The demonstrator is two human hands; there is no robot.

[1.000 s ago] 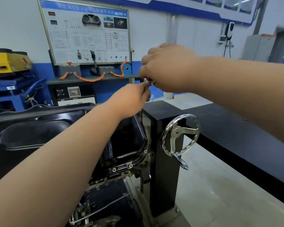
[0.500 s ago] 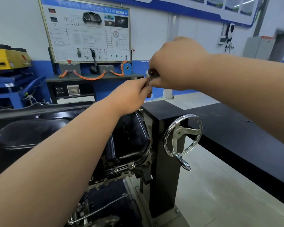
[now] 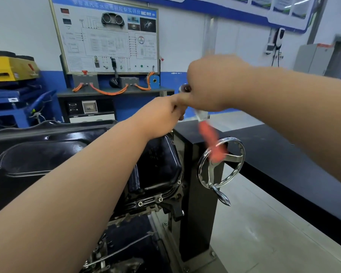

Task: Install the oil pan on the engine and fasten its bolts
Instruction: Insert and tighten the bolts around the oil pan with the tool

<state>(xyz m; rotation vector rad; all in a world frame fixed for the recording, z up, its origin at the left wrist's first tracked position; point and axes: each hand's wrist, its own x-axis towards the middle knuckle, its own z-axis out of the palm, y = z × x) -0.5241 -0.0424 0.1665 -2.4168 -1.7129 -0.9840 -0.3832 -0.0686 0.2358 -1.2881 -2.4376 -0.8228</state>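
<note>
My right hand [image 3: 211, 85] is curled tight round the top of the silver wrench with the orange handle [image 3: 213, 142], which slants down to the right. My left hand [image 3: 159, 117] touches it, fingers pinched, but I cannot tell on what. The shiny black metal oil pan [image 3: 159, 160] sits on the dark metal engine [image 3: 126, 217], below and left of both hands, nearest my left. It looks smooth and rounded, with small silver bolts [image 3: 140, 203] along its edge.

I get bright, even indoor light, probably from ceiling fixtures above the frame. Soft highlights gleam on the black oil pan [image 3: 161, 160] and the chrome handwheel [image 3: 242, 154]. The right hand [image 3: 211, 85] and its orange-handled tool [image 3: 207, 133] smear with motion blur; wall [image 3: 185, 46] lines bow toward the picture's edges.
</note>
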